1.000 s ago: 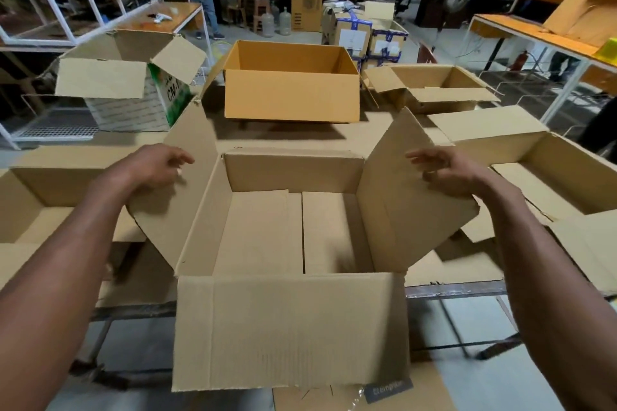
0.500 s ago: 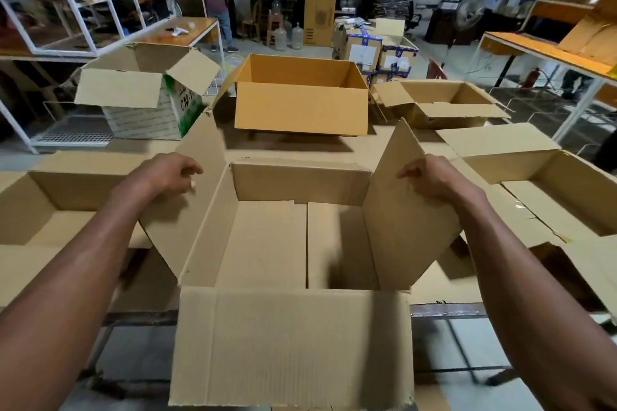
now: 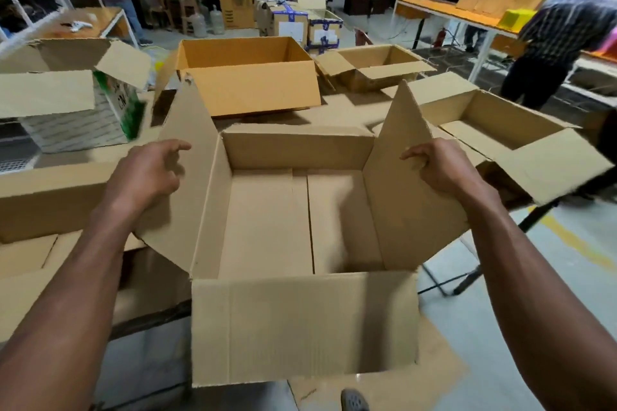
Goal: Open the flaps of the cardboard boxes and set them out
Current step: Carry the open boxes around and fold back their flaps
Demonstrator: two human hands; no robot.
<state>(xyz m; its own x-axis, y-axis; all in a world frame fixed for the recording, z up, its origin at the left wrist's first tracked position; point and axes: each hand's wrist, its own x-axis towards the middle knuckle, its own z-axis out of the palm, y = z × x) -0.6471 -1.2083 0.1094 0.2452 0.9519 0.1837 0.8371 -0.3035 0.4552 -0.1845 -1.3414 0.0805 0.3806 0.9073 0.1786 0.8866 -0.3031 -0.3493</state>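
An open brown cardboard box (image 3: 300, 220) is in front of me, its near flap (image 3: 303, 327) hanging down toward me. My left hand (image 3: 147, 173) grips the box's left flap (image 3: 187, 177), which stands up and leans outward. My right hand (image 3: 440, 167) grips the right flap (image 3: 400, 177), also raised and leaning outward. The box is empty inside, and the seam of its bottom flaps shows.
Other opened boxes lie around: an orange-brown one (image 3: 247, 77) behind, a small one (image 3: 374, 67) at the back right, one (image 3: 507, 140) at the right, a white printed one (image 3: 73, 103) at the left. A person in a striped shirt (image 3: 561, 37) stands at the right.
The box has shifted to the right and toward me with both hands on its side flaps. The view has swung right, bringing the person in the striped shirt into sight.
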